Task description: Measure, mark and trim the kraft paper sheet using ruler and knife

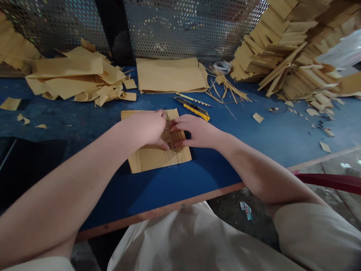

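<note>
A brown kraft paper piece [149,160], folded or layered, lies on the blue table in front of me. Across its right part runs a clear plastic ruler [173,159], partly covered by my fingers. My left hand [148,128] rests over the paper at the ruler's left edge, thumb apart from the fingers; some of its fingers are hidden. From the other side, my right hand [194,131] reaches in with fingers spread, the tips at the ruler and the paper's right strip. Just beyond it lie a yellow-handled utility knife [197,111] and a patterned pencil [194,100].
A flat stack of brown paper [172,75] sits at the back, beside thin paper strips [228,88] and a tape roll [222,67]. Loose paper [76,73] is heaped at the left, tall folded-paper piles [282,49] at the right. A perforated metal panel [183,30] stands behind.
</note>
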The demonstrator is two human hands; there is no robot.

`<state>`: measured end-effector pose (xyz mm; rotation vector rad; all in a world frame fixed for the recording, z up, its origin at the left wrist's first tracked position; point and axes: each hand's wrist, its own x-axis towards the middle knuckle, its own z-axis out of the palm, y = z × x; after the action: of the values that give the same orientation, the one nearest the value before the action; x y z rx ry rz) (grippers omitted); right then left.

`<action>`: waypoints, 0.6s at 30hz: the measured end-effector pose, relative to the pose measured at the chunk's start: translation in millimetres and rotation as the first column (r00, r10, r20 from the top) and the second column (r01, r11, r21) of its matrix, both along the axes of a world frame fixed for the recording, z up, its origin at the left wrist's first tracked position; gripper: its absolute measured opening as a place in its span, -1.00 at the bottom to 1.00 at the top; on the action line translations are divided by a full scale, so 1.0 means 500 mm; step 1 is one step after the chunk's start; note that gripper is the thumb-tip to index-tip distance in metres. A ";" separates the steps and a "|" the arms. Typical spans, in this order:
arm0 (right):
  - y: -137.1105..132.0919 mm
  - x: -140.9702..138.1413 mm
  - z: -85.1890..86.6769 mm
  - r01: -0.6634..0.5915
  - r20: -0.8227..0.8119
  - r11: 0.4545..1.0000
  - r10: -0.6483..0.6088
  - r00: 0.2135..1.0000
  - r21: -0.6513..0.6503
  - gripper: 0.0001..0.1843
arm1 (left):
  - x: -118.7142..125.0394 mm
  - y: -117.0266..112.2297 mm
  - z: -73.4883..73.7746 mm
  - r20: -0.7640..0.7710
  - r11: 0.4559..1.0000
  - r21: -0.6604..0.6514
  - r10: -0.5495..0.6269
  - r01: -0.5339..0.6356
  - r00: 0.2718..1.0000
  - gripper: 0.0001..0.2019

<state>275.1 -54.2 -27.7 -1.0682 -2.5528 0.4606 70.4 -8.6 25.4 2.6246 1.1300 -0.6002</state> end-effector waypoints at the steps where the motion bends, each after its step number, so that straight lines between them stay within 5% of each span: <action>1: 0.000 0.000 0.000 0.001 0.000 1.000 -0.001 1.000 -0.003 -0.59 | 0.000 -0.001 0.001 -0.018 1.000 0.011 -0.009 0.009 1.000 0.15; 11: -0.001 -0.001 0.003 0.010 -0.010 1.000 -0.011 1.000 -0.020 -0.65 | -0.006 -0.004 0.009 0.048 1.000 -0.013 -0.012 0.013 0.999 0.11; 18: 0.000 -0.001 0.003 0.010 -0.006 1.000 -0.010 1.000 -0.018 -0.62 | -0.004 0.010 -0.014 0.052 1.000 -0.021 0.003 -0.002 0.999 0.16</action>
<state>274.7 -54.1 -26.1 -1.0836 -2.5420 0.4843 68.5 -3.6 18.2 2.6052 1.1061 -0.5369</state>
